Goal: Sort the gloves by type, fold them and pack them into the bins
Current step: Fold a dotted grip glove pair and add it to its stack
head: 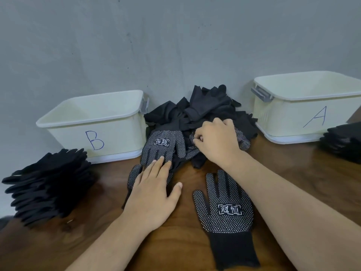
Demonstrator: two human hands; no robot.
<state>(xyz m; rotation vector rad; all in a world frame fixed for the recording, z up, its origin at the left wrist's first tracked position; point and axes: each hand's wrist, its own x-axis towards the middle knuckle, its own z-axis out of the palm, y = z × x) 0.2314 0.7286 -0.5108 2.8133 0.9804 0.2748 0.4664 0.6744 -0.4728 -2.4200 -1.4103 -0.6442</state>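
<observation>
A heap of black gloves (197, 112) lies against the wall between two cream bins. One black glove with white dots (224, 210) lies flat near me, fingers pointing away. Another dotted glove (164, 143) lies at the heap's front. My left hand (154, 192) rests flat, fingers straight, on a dotted glove (132, 176) at the heap's front edge, its fingertips reaching the other one. My right hand (216, 141) has its fingers curled into the heap, gripping a dotted glove (242, 139).
The bin marked B (93, 122) stands at the left, the bin marked A (304, 106) at the right. A stack of plain black gloves (50, 182) lies left of bin B. Another dark stack (343, 141) sits at the right edge. The table (97, 241) is dark wood.
</observation>
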